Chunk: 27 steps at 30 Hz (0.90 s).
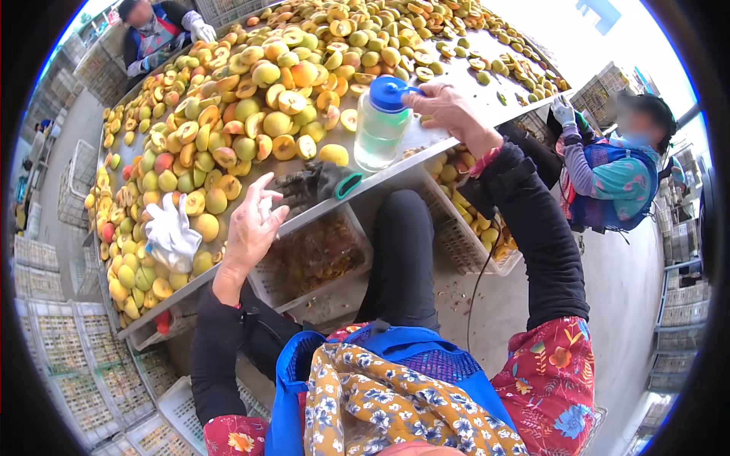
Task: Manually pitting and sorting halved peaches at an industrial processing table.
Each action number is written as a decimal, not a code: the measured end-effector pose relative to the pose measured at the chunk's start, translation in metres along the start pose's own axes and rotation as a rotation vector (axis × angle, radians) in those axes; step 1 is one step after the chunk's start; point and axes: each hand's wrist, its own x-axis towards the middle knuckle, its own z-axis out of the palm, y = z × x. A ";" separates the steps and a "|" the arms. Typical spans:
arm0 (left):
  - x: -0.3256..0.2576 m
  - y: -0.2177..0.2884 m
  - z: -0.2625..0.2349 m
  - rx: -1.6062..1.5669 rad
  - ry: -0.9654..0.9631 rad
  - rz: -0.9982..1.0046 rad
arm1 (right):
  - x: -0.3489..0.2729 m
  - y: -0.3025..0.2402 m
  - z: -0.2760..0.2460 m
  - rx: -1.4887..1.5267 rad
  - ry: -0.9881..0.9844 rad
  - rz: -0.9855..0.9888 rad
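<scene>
Here the long surface (487, 95) heaped with halved fruit (251, 99) carries a clear water bottle (378, 129) at its near edge, the right hand (449, 110) pinching its blue cap, the left hand (251, 224) spread open, holding nothing, beside a dark glove (308, 186).

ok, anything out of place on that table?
Mostly fruit, but a white glove lies crumpled among it, and a dark glove sits at the table's near edge by the water bottle the right hand touches.
</scene>
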 end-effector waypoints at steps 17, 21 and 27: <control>-0.138 -0.072 -0.053 0.257 0.309 -0.161 | -0.108 -0.025 -0.123 0.659 -0.243 -0.228; -0.155 -0.095 -0.052 0.380 0.353 -0.193 | -0.149 -0.001 -0.122 0.530 -0.177 -0.059; -0.167 -0.120 -0.034 0.754 0.454 -0.039 | -0.152 0.108 -0.037 0.200 -0.067 0.347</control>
